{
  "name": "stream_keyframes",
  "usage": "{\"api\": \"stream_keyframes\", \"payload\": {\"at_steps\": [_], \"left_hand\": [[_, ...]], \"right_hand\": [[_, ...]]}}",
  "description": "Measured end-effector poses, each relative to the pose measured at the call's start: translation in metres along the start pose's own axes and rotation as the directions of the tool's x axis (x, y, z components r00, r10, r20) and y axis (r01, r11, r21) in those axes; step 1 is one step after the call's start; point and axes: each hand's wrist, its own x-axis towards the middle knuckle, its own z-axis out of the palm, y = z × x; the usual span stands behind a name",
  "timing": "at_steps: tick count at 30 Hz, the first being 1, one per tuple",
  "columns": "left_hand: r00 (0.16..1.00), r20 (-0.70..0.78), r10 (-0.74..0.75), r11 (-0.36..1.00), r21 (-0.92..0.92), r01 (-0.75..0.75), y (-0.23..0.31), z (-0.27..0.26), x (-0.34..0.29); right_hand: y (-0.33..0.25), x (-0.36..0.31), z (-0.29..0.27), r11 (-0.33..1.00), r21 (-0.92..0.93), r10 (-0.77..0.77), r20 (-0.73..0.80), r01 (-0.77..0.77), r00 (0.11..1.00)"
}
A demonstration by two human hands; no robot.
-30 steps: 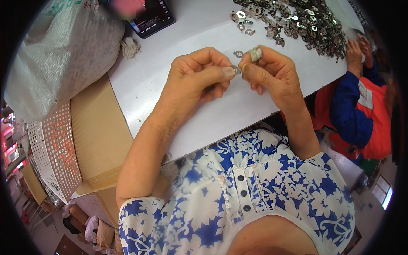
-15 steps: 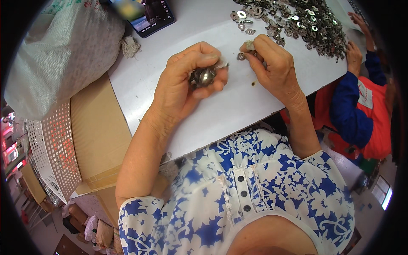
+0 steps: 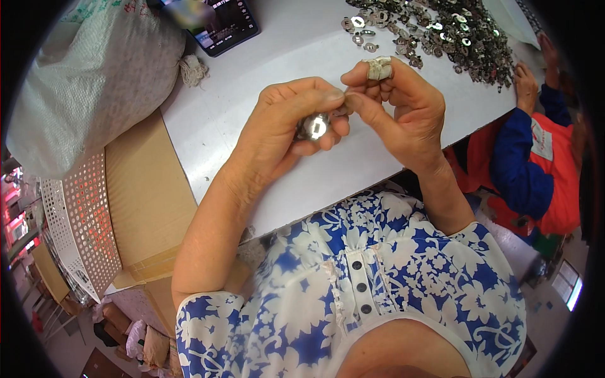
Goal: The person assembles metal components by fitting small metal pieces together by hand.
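My left hand (image 3: 283,120) is curled around several small round metal pieces. The outermost shiny metal disc (image 3: 316,127), with a slot in its middle, faces up in the palm. My right hand (image 3: 406,116) has come against it, and the thumb tips of both hands meet just above the discs. What the right thumb and fingers pinch there is mostly hidden. A whitish wrap of tape (image 3: 379,68) circles a finger of my right hand. Beyond both hands lies a heap of similar metal pieces (image 3: 454,38) on the white tabletop (image 3: 265,183).
A phone (image 3: 224,28) with a lit screen lies at the back. On the left stand a bulging white woven sack (image 3: 94,88), some cardboard (image 3: 148,189) and a perforated white panel (image 3: 88,220). At the right, another person's hand (image 3: 525,88) rests beside the heap.
My right hand has moved in from the right, where it held a small metal piece, to touch my left hand. The left hand shifted slightly right and turned its discs upward.
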Motion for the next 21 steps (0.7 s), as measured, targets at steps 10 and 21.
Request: {"api": "stream_keyframes", "payload": {"at_steps": [10,21], "left_hand": [[0.997,-0.039,0.06,0.998,0.017,-0.06,0.0,0.003,-0.001],[0.997,-0.032,0.067,0.996,-0.059,-0.069,-0.001,-0.002,-0.001]], "right_hand": [[0.049,0.028,-0.037,0.502,-0.829,-0.292,0.107,0.247,0.951],[0.041,0.005,-0.033,0.905,-0.414,0.029,-0.162,-0.095,0.986]]}}
